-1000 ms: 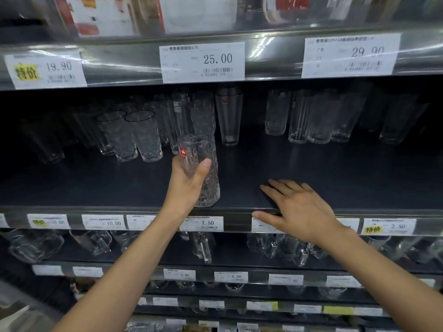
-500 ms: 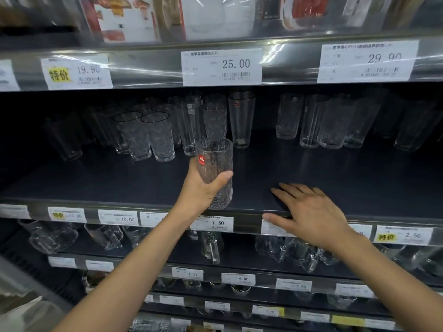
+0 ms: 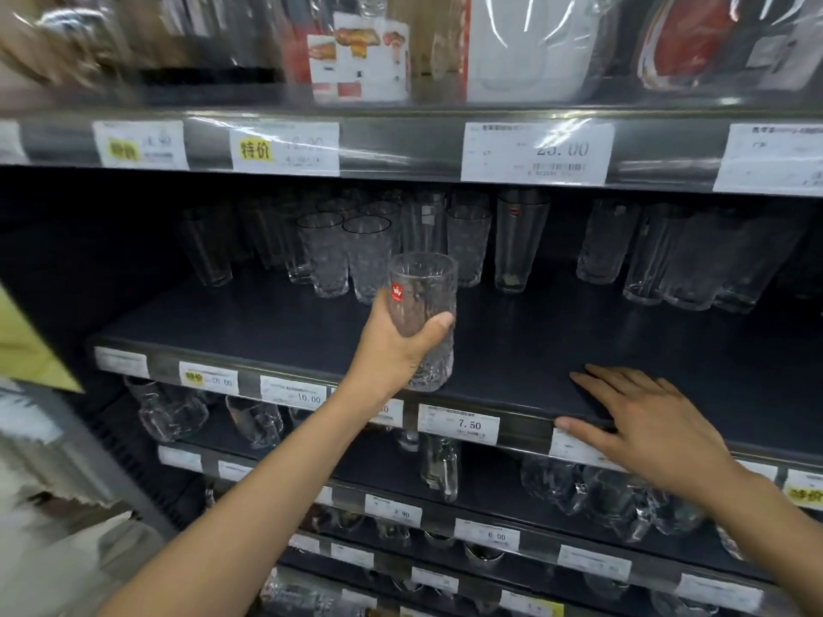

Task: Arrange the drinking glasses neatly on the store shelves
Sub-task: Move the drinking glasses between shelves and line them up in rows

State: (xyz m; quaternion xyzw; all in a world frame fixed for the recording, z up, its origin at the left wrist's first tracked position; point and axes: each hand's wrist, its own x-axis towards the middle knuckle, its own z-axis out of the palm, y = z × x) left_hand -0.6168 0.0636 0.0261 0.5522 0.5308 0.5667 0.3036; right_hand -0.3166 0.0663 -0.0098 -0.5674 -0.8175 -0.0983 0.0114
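head cam | faces forward, slightly down | close to shelf [image 3: 512,362] front | single view

Both forearms are bare as far as they show. The left hand [image 3: 392,354] and right hand [image 3: 654,434] are bare too, nails short.

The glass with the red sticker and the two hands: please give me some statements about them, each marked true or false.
1. The left hand grips the glass with the red sticker. True.
2. The right hand holds a second glass. False: it rests flat on the shelf front edge, holding nothing.
3. The gripped glass lies on its side. False: it is upright.
4. Other glasses stand at the back of this shelf. True.
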